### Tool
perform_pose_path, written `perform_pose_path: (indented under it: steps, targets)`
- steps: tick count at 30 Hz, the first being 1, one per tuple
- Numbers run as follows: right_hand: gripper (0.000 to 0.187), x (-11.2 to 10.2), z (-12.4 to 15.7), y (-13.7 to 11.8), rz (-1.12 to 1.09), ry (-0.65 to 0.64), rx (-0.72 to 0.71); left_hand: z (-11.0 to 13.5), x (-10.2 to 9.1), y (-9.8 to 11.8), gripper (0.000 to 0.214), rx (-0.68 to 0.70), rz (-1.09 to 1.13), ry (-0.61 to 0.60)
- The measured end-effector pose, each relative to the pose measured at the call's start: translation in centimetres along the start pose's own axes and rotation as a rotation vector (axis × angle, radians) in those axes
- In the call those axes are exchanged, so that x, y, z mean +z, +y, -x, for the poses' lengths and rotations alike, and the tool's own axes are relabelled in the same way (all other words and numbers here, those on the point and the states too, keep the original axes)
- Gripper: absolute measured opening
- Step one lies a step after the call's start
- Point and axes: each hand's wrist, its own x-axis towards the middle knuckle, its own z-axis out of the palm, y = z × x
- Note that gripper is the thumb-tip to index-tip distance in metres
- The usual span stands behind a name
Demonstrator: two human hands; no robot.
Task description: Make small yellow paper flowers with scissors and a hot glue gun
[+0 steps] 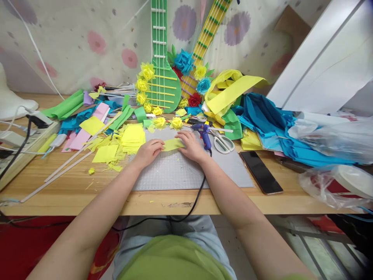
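Note:
A small piece of yellow crepe paper [172,144] stretches between my hands, low over the grey cutting mat [163,175]. My left hand [149,153] pinches its left end with closed fingers. At the right end, my right hand [190,146] grips the paper, its fingers curving over the far side and its thumb at the near edge. Just right of that hand lies a blue glue gun [204,134], then white-handled scissors [223,143]. Beside my left hand is a stack of yellow paper squares [132,137], with loose scraps around it.
A green paper guitar [164,85] with yellow flowers leans on the back wall; a yellow one [201,50] stands behind. Blue crepe paper [262,112] and a phone [260,172] are at right. Long thin sticks [72,158] and a power strip [29,151] lie left. The black cord [201,190] crosses the mat.

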Motion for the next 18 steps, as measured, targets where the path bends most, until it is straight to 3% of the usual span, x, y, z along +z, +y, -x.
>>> perform_pose_path:
  steps: [4,7,13,18]
  targets:
    - [0.011,0.2,-0.1,0.4,-0.037,-0.019,0.077,-0.1,-0.2,-0.3,0.015,-0.050,-0.038,-0.036]
    - [0.010,0.1,-0.2,0.2,-0.015,-0.030,0.147,-0.2,-0.5,-0.3,0.015,-0.181,-0.119,-0.014]
    - [0.011,0.2,-0.2,-0.3,0.005,-0.042,0.237,-0.3,-0.7,1.1,0.044,-0.313,-0.082,-0.001]
    - [0.019,0.5,-0.2,-0.3,-0.051,-0.044,0.337,-0.7,0.6,2.0,0.038,-0.484,0.009,-0.048]
